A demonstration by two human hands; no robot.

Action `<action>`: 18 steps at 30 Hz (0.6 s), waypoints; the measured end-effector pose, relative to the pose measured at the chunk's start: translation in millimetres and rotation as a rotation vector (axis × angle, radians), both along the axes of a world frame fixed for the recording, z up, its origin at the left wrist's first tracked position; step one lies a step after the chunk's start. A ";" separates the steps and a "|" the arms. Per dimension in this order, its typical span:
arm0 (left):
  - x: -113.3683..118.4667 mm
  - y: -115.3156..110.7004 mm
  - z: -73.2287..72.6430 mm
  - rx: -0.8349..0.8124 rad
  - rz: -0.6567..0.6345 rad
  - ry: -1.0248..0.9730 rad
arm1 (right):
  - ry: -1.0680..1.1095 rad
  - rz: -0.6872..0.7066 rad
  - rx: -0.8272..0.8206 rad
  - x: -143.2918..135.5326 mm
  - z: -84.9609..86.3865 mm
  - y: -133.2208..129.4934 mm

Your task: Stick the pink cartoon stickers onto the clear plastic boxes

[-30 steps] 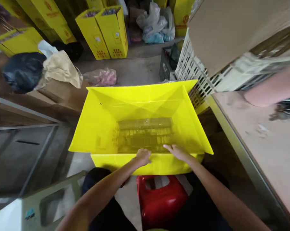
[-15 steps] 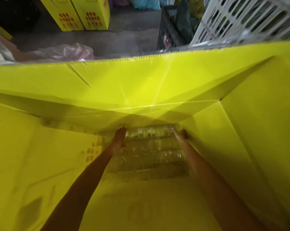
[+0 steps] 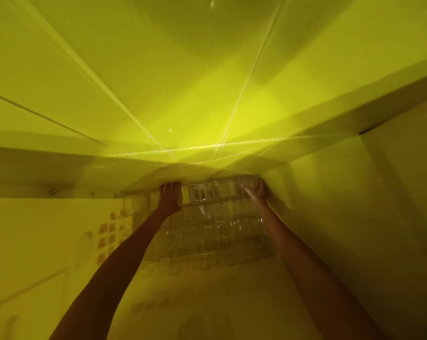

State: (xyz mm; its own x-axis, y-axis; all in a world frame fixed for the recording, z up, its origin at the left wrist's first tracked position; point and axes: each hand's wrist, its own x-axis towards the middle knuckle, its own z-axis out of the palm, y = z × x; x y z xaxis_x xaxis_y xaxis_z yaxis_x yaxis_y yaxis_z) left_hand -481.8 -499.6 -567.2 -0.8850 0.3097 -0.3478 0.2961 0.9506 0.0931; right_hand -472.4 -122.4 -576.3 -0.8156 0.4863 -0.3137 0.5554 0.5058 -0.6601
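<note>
Rows of clear plastic containers [image 3: 213, 210] lie at the bottom of a deep yellow box [image 3: 199, 108], against its far wall. My left hand [image 3: 170, 198] rests on the far row, fingers spread over its top edge. At the right end of that same row, my right hand [image 3: 257, 191] touches the containers, thumb reaching inward and fingers by the box's side wall. The far row lies between my two hands. Whether either hand bears any weight cannot be seen.
The box's far wall rises close in front, with creases running up it. Side walls [image 3: 386, 203] stand close on the right. Red printed squares [image 3: 105, 236] mark the yellow surface at the left.
The view has moved down and deeper into the box, so the crates and floor outside no longer show. Both hands have come down onto the far row of containers.
</note>
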 end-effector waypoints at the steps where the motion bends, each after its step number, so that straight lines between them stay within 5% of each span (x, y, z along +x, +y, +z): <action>1: 0.9 -0.7 5.5 0.004 0.000 0.004 | 0.025 -0.006 -0.028 0.0 4.6 0.3; 5: 5.9 -5.9 47.8 0.022 0.007 0.037 | 0.106 -0.009 -0.126 3.3 46.4 1.5; 8: 14.0 -15.6 105.5 0.026 0.011 0.078 | 0.143 -0.022 -0.153 7.7 104.2 -4.6; 14: 45.4 -41.2 266.2 -0.036 0.068 0.296 | 0.283 -0.022 -0.128 27.1 272.3 -29.8; 18: 84.1 -47.6 373.5 0.098 0.133 0.427 | 0.493 0.018 -0.198 84.0 397.2 -35.1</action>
State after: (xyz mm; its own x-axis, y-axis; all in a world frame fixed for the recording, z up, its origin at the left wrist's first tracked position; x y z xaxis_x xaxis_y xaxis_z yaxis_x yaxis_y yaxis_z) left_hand -397.7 -547.3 -193.7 -0.9769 0.1972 0.0821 0.2037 0.9757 0.0810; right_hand -388.4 -157.5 -179.2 -0.8971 0.4411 0.0243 0.1478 0.3513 -0.9245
